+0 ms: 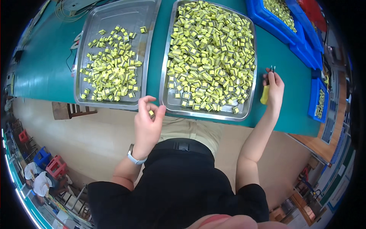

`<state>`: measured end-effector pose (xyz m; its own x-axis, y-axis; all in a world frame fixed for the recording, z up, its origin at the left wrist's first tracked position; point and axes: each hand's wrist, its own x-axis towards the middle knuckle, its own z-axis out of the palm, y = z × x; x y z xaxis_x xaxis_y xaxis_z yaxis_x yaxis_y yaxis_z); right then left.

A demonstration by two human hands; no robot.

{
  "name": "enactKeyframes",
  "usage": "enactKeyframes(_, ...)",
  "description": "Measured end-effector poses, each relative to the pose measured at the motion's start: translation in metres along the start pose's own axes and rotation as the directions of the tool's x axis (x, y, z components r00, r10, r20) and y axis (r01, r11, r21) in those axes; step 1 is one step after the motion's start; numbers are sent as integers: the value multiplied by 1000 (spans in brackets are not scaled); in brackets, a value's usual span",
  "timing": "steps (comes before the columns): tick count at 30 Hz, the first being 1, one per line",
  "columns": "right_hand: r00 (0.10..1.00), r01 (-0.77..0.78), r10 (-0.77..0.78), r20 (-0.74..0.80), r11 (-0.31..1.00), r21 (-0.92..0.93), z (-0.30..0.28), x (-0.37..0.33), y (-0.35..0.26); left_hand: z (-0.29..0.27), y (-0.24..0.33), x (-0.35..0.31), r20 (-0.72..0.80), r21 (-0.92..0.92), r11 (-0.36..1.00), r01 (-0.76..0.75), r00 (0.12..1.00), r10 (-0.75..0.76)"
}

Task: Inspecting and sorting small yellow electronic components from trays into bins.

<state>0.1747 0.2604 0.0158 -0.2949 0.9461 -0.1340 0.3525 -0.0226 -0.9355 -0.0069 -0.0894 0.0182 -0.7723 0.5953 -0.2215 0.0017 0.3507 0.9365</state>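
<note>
My left hand is in front of the table edge, between two metal trays. Its thumb and fingers are closed on a small yellow-and-grey electronic component, partly covered by the fingers. At the right of the larger pile, my right hand is wrapped around a yellow-handled tool with two small metal tips pointing away from me; its exact kind is hard to make out. The right-hand tray is heaped with such components. A smaller pile of components lies in the left tray.
Blue plastic bins, one with more components, stand at the far right of the green table. A small blue box with parts sits near the right edge. Cables lie at the far left. A wooden stool stands below the table edge.
</note>
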Motion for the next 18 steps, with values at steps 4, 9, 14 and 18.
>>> enactKeyframes(4,991,26,-1,130,981,-190,12,31,9,3,2,1,-47,262,963,66,997,-56)
enactKeyframes(9,968,249,-235,83,891,-380,38,33,4,11,2,22,-33,372,925,74,997,-66)
enactKeyframes(14,936,335,-341,93,775,-536,39,32,6,12,3,23,-80,285,958,36,997,-13)
enactKeyframes(18,956,294,-268,121,876,-382,42,42,3,16,-20,5,-149,161,986,41,989,-17)
